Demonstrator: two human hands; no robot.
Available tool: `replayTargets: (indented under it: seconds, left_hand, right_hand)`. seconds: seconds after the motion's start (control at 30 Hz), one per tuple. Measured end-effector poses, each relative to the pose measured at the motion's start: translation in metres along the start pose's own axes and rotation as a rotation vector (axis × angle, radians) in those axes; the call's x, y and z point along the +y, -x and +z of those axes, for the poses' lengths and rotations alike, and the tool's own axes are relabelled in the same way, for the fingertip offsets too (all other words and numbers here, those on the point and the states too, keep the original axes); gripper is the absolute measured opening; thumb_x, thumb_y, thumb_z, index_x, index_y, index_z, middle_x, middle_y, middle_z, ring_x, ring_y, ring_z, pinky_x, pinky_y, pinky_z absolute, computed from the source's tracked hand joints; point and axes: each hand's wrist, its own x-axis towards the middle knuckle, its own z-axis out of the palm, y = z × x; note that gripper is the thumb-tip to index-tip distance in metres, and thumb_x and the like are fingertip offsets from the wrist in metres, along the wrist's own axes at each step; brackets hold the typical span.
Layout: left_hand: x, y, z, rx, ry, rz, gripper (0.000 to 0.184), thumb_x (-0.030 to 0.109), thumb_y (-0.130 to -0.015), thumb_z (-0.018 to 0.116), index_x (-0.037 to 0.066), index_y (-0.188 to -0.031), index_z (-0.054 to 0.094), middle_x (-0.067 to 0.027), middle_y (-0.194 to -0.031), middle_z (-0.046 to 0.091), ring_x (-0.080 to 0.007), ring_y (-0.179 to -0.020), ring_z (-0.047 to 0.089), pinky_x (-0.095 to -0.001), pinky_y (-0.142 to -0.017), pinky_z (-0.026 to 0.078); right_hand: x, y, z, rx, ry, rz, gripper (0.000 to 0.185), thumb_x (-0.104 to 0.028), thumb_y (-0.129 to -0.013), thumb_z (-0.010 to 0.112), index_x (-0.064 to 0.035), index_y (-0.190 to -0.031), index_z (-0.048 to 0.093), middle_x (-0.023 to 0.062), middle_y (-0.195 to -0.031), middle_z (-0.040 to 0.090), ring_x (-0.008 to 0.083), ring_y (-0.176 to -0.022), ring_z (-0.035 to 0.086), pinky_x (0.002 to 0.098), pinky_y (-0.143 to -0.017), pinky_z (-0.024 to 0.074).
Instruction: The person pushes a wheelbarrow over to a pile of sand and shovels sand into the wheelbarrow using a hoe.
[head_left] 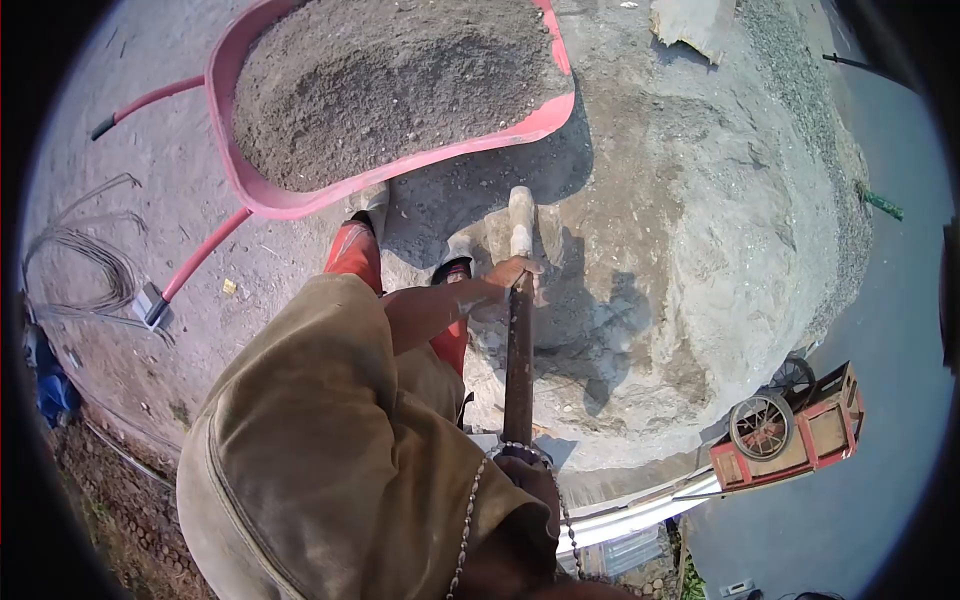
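My left hand is wrapped round the lower part of a long-handled tool with a worn brown shaft. Its far end is pale and caked with sand, so I cannot make out the tool's head clearly. Closer to my chest, my right hand grips the upper shaft, partly in shadow. A beaded string hangs from my neck across the shaft. Beyond my feet stands a red wheelbarrow heaped with grey-brown sand. The tool's far end points at the ground near my boots.
A mound of pale sand spreads to the right. Past it stands a red wooden cart with spoked wheels. Coiled wire lies at left, near the wheelbarrow's handle. A broken pale sheet lies at the top.
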Motion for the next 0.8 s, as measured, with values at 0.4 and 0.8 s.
replayTargets:
  seconds: [0.4, 0.8]
  left_hand:
    - [0.131, 0.238, 0.018, 0.292, -0.050, 0.774, 0.013, 0.011, -0.065, 0.061, 0.000, -0.070, 0.055, -0.0082, -0.058, 0.056, -0.0167, -0.045, 0.052, -0.0287, -0.042, 0.041]
    - [0.136, 0.281, 0.041, -0.121, -0.074, 1.292, 0.007, 0.007, -0.064, 0.056, 0.001, -0.068, 0.055, -0.0095, -0.060, 0.056, -0.0185, -0.051, 0.054, -0.0316, -0.049, 0.043]
  right_hand:
    - [-0.032, -0.058, 0.001, -0.171, 0.608, -0.598, 0.029, -0.016, -0.059, 0.070, -0.0018, -0.080, 0.057, 0.0042, -0.064, 0.057, 0.0121, -0.056, 0.055, 0.0268, -0.050, 0.0441]
    - [-0.134, -0.178, -0.010, 0.170, 0.986, -1.178, 0.026, -0.020, -0.062, 0.070, -0.0004, -0.077, 0.061, 0.0112, -0.067, 0.062, 0.0181, -0.061, 0.060, 0.0325, -0.059, 0.0470]
